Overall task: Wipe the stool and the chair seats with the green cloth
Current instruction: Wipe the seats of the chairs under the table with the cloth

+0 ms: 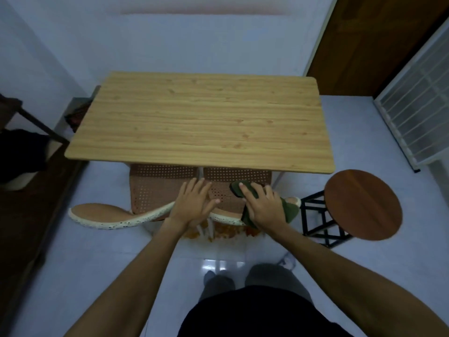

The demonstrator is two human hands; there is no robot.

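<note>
While the green cloth (pixel 267 204) lies bunched on the right-hand chair seat (pixel 228 190), my right hand (pixel 263 205) presses on it, fingers (pixel 245 190) curled over the front fold, grasping it. My left hand (pixel 193 203) rests flat and released on the seats' junction, probably to steady the chairs. Both seats sit tucked under the worktop (pixel 201 120); the stool (pixel 362 205) stands apart, right.
</note>
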